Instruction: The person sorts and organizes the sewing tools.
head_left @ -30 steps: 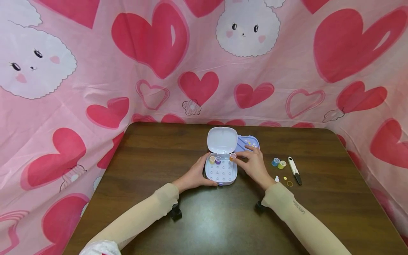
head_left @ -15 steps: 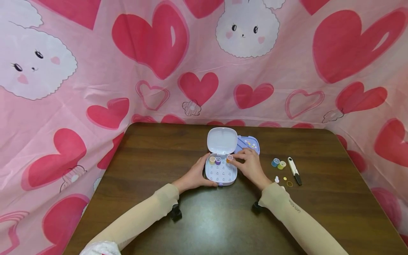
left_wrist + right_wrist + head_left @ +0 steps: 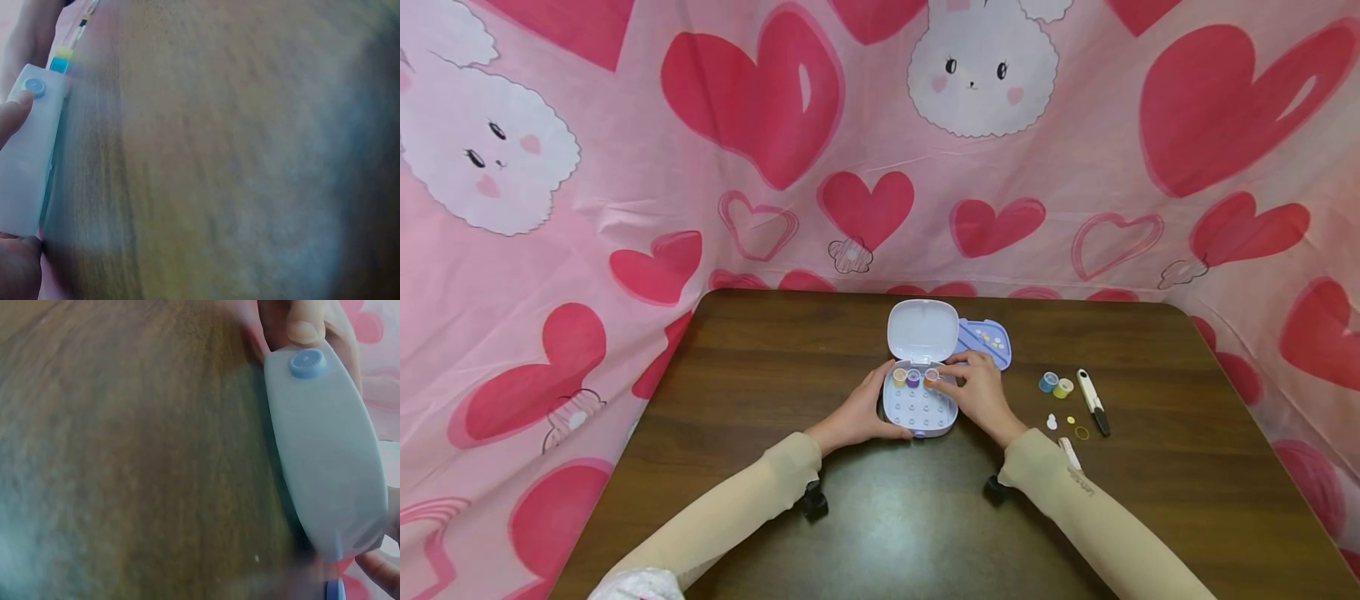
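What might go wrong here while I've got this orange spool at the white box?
The orange spool, pinched by your right hand, might knock the purple spool close beside it. If your left hand loosens, the box could slide. Your right sleeve might drag the white item next to it.

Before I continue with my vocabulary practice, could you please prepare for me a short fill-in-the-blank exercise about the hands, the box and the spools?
1. While the left hand grips the white box, the right hand pinches a small spool coloured ____.
2. Between the cream spool and the pinched one, the middle spool is ____.
3. Beside the yellow-green spool stands another, coloured ____.
4. Seen by the person, the white-and-black tool lies to the ____ of the box.

Missing words: orange; purple; blue; right.
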`<state>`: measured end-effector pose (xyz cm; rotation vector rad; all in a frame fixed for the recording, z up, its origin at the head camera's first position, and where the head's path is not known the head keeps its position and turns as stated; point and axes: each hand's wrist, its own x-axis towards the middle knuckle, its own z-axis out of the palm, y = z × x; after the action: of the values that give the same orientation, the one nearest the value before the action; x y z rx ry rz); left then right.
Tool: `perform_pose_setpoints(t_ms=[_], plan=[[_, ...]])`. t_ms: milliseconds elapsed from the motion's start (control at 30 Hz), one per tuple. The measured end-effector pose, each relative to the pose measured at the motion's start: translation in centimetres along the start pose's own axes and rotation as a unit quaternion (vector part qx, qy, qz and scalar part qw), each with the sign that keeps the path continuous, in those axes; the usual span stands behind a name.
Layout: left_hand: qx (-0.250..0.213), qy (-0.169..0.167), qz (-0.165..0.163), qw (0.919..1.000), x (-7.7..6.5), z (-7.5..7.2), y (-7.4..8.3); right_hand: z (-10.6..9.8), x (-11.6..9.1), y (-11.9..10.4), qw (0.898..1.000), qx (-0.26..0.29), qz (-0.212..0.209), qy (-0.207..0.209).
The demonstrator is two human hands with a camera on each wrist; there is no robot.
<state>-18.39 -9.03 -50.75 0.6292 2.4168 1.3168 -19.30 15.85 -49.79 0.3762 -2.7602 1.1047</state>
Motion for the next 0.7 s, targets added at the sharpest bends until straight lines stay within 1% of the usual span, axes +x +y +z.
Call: perform_pose_setpoints(t_ms=[200,400,533,700], plan=[[0.002,0.003,0.0,1.0,0.0,-0.04,0.07,0.43,0.02,-0.33,1.0,-0.005,0.024,-0.012],[0.001,0.003,0.002,1.0,0.01,0.01,-0.04,0.84,-0.14,-0.39,1.0,-0.007,0.02,0.004],[0.003,0.003,0.001,1.0,0.0,-0.03,-0.01,0.97,-0.13,-0.45,1.0,-0.018,0.02,0.012],[0.006,0.002,0.002,1.0,0.03,-0.1,-0.02,1.06,-0.07,-0.53,0.999,-0.035,0.033,0.008]])
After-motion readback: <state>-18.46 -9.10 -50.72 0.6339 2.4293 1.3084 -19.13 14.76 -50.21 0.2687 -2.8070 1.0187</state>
